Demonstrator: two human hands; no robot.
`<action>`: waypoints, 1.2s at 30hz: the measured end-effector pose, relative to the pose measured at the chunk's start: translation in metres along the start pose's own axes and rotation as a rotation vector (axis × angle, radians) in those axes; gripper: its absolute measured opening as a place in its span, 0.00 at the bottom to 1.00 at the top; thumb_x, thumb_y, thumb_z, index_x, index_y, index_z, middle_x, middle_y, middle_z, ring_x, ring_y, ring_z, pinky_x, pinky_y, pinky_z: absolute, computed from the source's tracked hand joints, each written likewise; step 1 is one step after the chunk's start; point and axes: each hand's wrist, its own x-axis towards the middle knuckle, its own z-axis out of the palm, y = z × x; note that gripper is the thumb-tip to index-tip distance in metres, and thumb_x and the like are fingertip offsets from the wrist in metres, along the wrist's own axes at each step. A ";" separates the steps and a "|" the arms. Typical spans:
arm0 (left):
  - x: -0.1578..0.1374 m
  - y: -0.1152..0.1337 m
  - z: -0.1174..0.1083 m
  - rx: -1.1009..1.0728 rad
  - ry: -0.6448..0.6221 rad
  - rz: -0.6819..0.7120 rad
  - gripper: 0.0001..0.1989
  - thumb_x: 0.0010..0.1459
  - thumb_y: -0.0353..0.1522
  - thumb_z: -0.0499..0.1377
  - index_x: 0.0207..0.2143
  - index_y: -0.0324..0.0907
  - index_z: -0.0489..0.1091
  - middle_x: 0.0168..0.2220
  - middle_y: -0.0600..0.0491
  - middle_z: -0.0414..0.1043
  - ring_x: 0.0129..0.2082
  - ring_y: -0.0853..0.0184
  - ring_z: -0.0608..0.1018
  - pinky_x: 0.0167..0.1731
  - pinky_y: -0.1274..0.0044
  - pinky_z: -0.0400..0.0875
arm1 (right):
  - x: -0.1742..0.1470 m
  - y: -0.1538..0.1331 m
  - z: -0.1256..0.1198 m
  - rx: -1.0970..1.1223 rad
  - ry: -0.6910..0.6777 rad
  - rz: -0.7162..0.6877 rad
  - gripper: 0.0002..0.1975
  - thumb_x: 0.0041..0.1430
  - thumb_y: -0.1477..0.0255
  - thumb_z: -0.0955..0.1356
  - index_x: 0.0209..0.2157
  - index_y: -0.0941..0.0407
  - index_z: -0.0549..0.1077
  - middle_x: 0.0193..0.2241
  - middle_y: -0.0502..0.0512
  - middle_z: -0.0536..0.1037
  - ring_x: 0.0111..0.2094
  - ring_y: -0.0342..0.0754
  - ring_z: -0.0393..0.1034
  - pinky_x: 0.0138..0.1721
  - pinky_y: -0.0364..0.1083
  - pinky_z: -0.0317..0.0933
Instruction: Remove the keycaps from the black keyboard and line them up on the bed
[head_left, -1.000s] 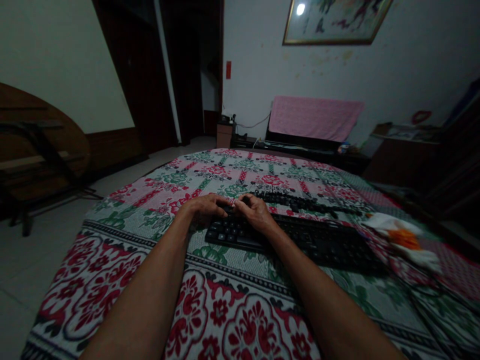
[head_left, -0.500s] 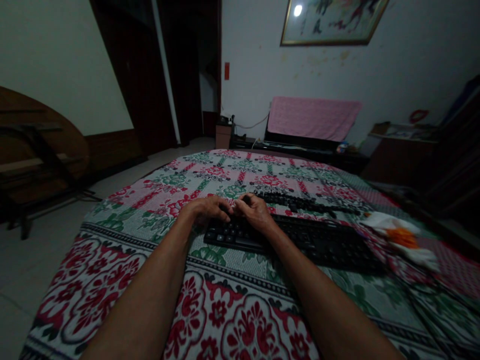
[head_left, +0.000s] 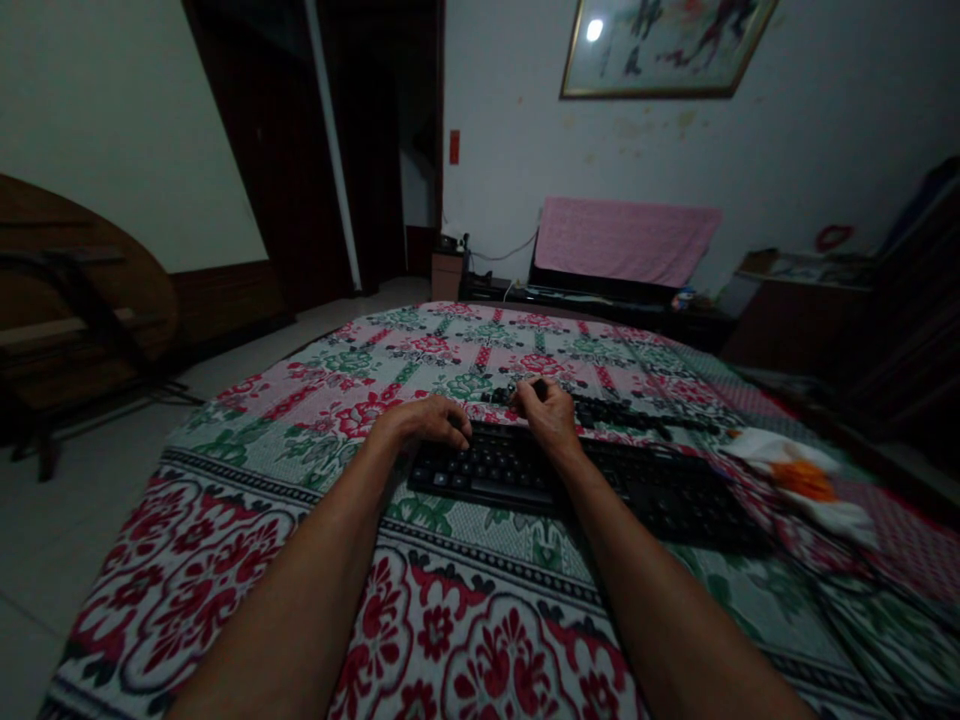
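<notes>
A black keyboard [head_left: 495, 470] lies on the flowered cloth in front of me, its left part showing keys in rows. My left hand [head_left: 433, 420] rests at the keyboard's far left corner, fingers loosely bent and apart, with nothing visible in them. Behind the keyboard runs a line of small loose black pieces that look like keycaps [head_left: 622, 413]. My right hand [head_left: 551, 412] is at the left end of that line, beyond the keyboard's back edge. Its thumb and fingers are closed in a pinch; whatever is between the fingertips is too dark and small to make out. My right forearm covers the keyboard's middle.
A white and orange crumpled packet [head_left: 806, 480] lies right of the keyboard. Dark cables [head_left: 847, 610] trail at the lower right. The patterned cloth [head_left: 420, 345] covers the whole surface. A pink towel [head_left: 626, 240] hangs at the back wall, and a folded round table [head_left: 82, 270] leans at left.
My hands were together over the keyboard's upper left. My right hand has moved right and away to the loose black pieces; the left has stayed near the corner.
</notes>
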 end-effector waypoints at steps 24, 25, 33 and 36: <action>-0.002 0.009 0.002 -0.178 0.454 -0.054 0.10 0.38 0.32 0.59 0.27 0.37 0.71 0.22 0.57 0.69 0.22 0.72 0.70 0.22 0.82 0.61 | 0.003 0.011 -0.006 -0.295 0.046 -0.055 0.12 0.50 0.62 0.63 0.25 0.56 0.69 0.21 0.52 0.75 0.26 0.46 0.70 0.32 0.42 0.62; 0.000 0.004 0.002 -0.184 0.548 -0.082 0.10 0.39 0.32 0.58 0.27 0.37 0.70 0.22 0.56 0.69 0.22 0.72 0.70 0.22 0.82 0.61 | 0.003 0.011 -0.006 -0.308 0.051 -0.051 0.12 0.50 0.63 0.63 0.24 0.56 0.69 0.21 0.52 0.75 0.26 0.46 0.70 0.32 0.42 0.61; 0.022 -0.020 0.010 0.103 0.754 -0.233 0.09 0.41 0.33 0.59 0.27 0.40 0.73 0.26 0.54 0.74 0.28 0.69 0.74 0.27 0.81 0.62 | 0.002 0.013 -0.007 -0.365 0.052 -0.047 0.11 0.50 0.63 0.62 0.26 0.57 0.70 0.22 0.51 0.75 0.26 0.45 0.69 0.32 0.41 0.60; 0.024 -0.016 0.009 0.122 0.721 -0.266 0.10 0.40 0.33 0.60 0.28 0.39 0.73 0.28 0.53 0.75 0.29 0.69 0.74 0.28 0.81 0.63 | 0.001 0.015 -0.007 -0.364 0.057 -0.030 0.11 0.51 0.63 0.62 0.26 0.56 0.70 0.21 0.51 0.75 0.25 0.45 0.69 0.31 0.41 0.60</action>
